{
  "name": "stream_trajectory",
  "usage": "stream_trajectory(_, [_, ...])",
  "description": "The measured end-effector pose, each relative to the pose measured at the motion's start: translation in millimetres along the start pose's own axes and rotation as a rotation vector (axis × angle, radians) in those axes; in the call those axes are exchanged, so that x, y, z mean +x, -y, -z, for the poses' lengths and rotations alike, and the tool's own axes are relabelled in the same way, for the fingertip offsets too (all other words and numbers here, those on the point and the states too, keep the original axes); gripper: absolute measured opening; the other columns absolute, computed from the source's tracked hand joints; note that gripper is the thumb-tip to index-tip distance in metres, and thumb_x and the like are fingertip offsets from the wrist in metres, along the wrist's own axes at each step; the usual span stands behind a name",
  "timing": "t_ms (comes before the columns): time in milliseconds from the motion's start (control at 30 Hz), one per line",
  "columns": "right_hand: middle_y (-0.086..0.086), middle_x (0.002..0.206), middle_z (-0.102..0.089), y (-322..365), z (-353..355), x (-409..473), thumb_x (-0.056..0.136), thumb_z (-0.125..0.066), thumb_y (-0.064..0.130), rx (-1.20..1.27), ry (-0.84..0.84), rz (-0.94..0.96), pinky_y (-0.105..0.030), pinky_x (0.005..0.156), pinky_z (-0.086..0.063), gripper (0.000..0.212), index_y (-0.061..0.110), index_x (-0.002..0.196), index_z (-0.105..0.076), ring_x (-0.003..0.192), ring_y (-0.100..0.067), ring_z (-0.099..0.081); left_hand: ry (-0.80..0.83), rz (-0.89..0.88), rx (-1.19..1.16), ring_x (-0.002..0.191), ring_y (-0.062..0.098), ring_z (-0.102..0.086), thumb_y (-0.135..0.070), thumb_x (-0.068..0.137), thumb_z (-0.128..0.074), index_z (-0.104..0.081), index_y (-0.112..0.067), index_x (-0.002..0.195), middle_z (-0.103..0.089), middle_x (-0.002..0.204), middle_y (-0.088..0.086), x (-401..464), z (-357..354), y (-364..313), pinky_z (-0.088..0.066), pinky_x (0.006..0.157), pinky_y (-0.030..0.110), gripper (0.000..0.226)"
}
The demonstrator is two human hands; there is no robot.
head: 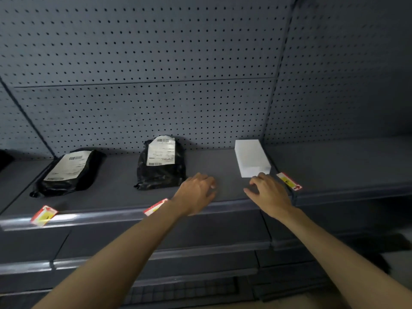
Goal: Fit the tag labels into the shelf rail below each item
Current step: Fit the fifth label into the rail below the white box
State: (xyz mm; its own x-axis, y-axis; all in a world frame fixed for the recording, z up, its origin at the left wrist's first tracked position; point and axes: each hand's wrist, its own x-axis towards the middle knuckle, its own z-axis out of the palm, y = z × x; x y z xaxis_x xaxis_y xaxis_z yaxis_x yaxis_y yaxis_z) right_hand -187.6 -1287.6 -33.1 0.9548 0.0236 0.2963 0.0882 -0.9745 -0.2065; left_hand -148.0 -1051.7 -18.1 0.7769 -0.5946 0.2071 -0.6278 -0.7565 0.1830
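Note:
Three red, white and yellow tag labels lie on the dark shelf: one at the left [44,215], one in the middle [155,207] partly under my left forearm, one at the right [289,181] beside the white box [250,157]. The clear shelf rail [93,217] runs along the front edge. Two black parcels, left [66,172] and centre [161,163], lie on the shelf. My left hand [197,192] hovers over the shelf right of the centre parcel, fingers curled, holding nothing. My right hand [268,191] is spread just in front of the white box, left of the right label.
A grey pegboard back wall [156,63] rises behind the shelf. A second shelf bay [347,166] continues to the right. Lower shelves with their own rails [156,255] sit below my arms. A dark object [4,158] shows at the far left edge.

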Motion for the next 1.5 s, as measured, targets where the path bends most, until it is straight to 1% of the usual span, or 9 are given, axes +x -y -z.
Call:
stream_trajectory(167, [-0.008, 0.097, -0.061, -97.5, 22.0, -5.0, 0.087, -0.062, 0.042, 0.0, 0.026, -0.138, -0.034, 0.065, -0.049, 0.033, 0.012, 0.101, -0.065, 0.093, -0.026, -0.059, 0.111, -0.026, -0.083, 0.106, 0.026, -0.056, -0.036, 0.094, -0.052, -0.057, -0.014, 0.114, -0.06, 0.116, 0.009, 79.3, -21.3, -69.5, -0.05, 0.089, 0.041, 0.03])
stream_trajectory(267, [-0.009, 0.093, -0.058, -133.5, 24.7, -2.9, 0.084, -0.065, 0.044, 0.009, 0.066, -0.219, -0.036, 0.065, -0.048, 0.033, 0.011, 0.09, -0.063, 0.091, -0.028, -0.057, 0.151, -0.1, -0.07, 0.11, 0.026, -0.051, -0.032, 0.094, -0.053, -0.056, -0.014, 0.118, -0.059, 0.12, 0.009, 120.3, -37.9, -107.7, -0.047, 0.089, 0.041, 0.03])
stream_trajectory(533, [-0.014, 0.11, -0.058, -162.3, 4.6, 17.5, 0.077, -0.066, 0.057, 0.013, 0.179, -0.296, -0.04, 0.082, -0.043, 0.055, 0.007, 0.101, -0.061, 0.105, -0.033, -0.053, 0.236, -0.187, 0.035, 0.113, 0.026, -0.048, -0.02, 0.093, -0.054, -0.057, -0.013, 0.121, -0.06, 0.12, 0.009, 182.9, -78.6, -151.5, -0.047, 0.092, 0.041, 0.029])
stream_trajectory(667, [-0.015, 0.116, -0.056, -166.0, -2.1, 27.6, 0.075, -0.072, 0.05, 0.03, 0.233, -0.332, -0.042, 0.093, -0.039, 0.052, 0.007, 0.102, -0.062, 0.111, -0.034, -0.05, 0.248, -0.214, 0.104, 0.11, 0.023, -0.047, -0.018, 0.092, -0.055, -0.056, -0.017, 0.118, -0.061, 0.118, 0.005, 196.0, -91.6, -153.5, -0.049, 0.088, 0.037, 0.026])
stream_trajectory(767, [-0.011, 0.103, -0.065, -167.2, 0.8, 31.5, 0.069, -0.08, 0.037, 0.168, 0.242, -0.379, -0.041, 0.087, -0.042, 0.043, 0.008, 0.094, -0.061, 0.102, -0.031, -0.058, 0.213, -0.243, 0.139, 0.107, 0.023, -0.048, -0.016, 0.091, -0.059, -0.056, -0.017, 0.114, -0.061, 0.116, 0.004, 199.5, -96.9, -153.0, -0.049, 0.084, 0.035, 0.023])
stream_trajectory(867, [-0.007, 0.094, -0.068, -166.8, 6.4, 29.9, 0.074, -0.074, 0.021, 0.254, 0.2, -0.36, -0.042, 0.087, -0.043, 0.029, 0.014, 0.093, -0.054, 0.092, -0.028, -0.063, 0.141, -0.231, 0.115, 0.106, 0.025, -0.049, -0.013, 0.09, -0.058, -0.058, -0.014, 0.111, -0.059, 0.112, 0.007, 199.5, -95.1, -150.4, -0.048, 0.082, 0.036, 0.021])
stream_trajectory(1000, [-0.004, 0.091, -0.07, -166.3, 16.2, 22.7, 0.082, -0.065, 0.01, 0.388, 0.092, -0.258, -0.042, 0.083, -0.049, 0.013, 0.012, 0.094, -0.066, 0.086, -0.023, -0.064, 0.042, -0.177, -0.003, 0.097, 0.025, -0.052, -0.016, 0.092, -0.054, -0.062, -0.012, 0.095, -0.058, 0.099, 0.007, 189.3, -83.7, -139.7, -0.047, 0.076, 0.036, 0.01])
stream_trajectory(1267, [-0.003, 0.079, -0.062, -120.8, 29.1, 2.6, 0.09, -0.06, 0.003, 0.578, -0.012, -0.117, -0.016, 0.051, -0.046, 0.009, 0.006, 0.094, -0.068, 0.054, -0.01, -0.058, -0.009, -0.02, -0.198, 0.083, 0.02, -0.056, -0.028, 0.094, -0.055, -0.063, -0.016, 0.097, -0.061, 0.094, 0.002, 111.5, -56.9, -106.3, -0.048, 0.069, 0.035, 0.015])
stream_trajectory(1500, [-0.001, 0.081, -0.058, -99.4, 26.6, -15.6, 0.091, -0.059, 0.002, 0.591, 0.014, -0.056, -0.008, 0.053, -0.046, 0.009, 0.004, 0.096, -0.066, 0.062, -0.007, -0.057, -0.083, 0.085, -0.154, 0.088, 0.025, -0.059, -0.02, 0.09, -0.055, -0.058, -0.018, 0.094, -0.063, 0.098, 0.006, 48.6, -71.5, -95.9, -0.047, 0.072, 0.033, 0.005])
